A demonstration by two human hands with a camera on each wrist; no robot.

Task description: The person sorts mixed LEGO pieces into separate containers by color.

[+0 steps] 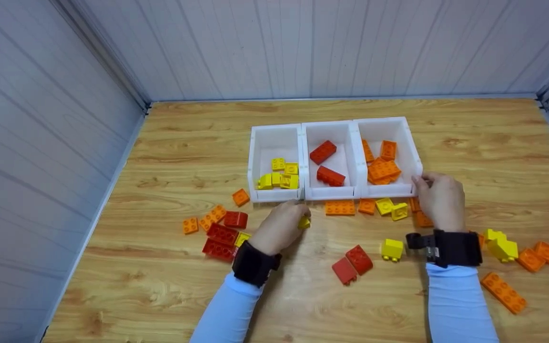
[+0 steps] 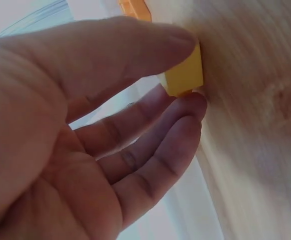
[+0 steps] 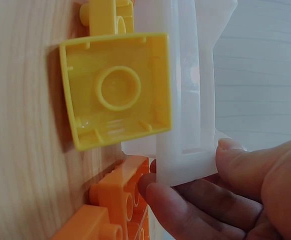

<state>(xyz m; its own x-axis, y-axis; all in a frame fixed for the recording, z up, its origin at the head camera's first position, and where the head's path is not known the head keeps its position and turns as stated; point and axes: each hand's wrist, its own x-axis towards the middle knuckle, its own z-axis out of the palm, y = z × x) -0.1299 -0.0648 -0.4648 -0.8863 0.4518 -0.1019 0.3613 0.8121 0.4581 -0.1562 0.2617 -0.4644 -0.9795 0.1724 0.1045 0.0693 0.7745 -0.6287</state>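
My left hand (image 1: 281, 226) pinches a small yellow brick (image 2: 188, 75) between thumb and fingertips, low over the table just in front of the bins. With thumb and fingers, my right hand (image 1: 442, 200) grips the front right corner of the right white bin (image 3: 185, 167). Three white bins stand joined in a row. Several yellow bricks (image 1: 276, 179) lie in the left bin (image 1: 277, 196), two red bricks (image 1: 323, 152) in the middle bin (image 1: 332, 192), and several orange bricks (image 1: 384, 169) in the right one. Close to my right fingers is an upturned yellow brick (image 3: 118, 90).
Loose red bricks (image 1: 222, 233) and orange bricks (image 1: 212, 217) lie left of my left hand. Between my arms are two red bricks (image 1: 352, 265) and a yellow brick (image 1: 392, 249). More orange bricks (image 1: 503, 292) and yellow bricks (image 1: 502, 246) lie at the right. Panel walls (image 1: 312, 52) enclose the table.
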